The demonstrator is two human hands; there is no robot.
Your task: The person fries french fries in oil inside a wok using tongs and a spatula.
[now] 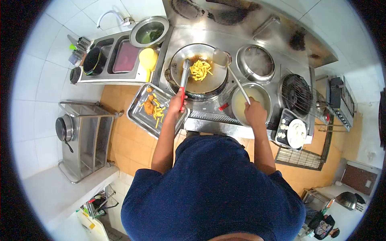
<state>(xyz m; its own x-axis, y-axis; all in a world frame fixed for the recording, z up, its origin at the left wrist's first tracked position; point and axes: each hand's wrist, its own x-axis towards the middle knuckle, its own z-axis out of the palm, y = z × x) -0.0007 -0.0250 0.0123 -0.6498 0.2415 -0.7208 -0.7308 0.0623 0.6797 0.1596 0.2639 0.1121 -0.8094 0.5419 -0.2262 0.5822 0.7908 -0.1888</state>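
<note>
My left hand (176, 102) is closed round the red handle of metal tongs (185, 74), whose tips reach into the large wok (175, 76) beside the yellow fries (200, 70). In my right hand (254, 111) is the handle of a long metal wok spatula (238, 82). Its broad head lies at the wok's right inner side, near the fries. Below my left forearm sits a metal tray (138, 117) with fried pieces (149, 106) and loose fries. Under my right hand stands a pot of pale liquid (241, 105).
A lidded-looking round pan (255, 62) and a black grill rack (296, 94) stand right on the stove. A plate of white food (296, 132) is at the right edge. At left are a sink (114, 68), a metal bowl with greens (138, 26) and a yellow ladle-like scoop (148, 59).
</note>
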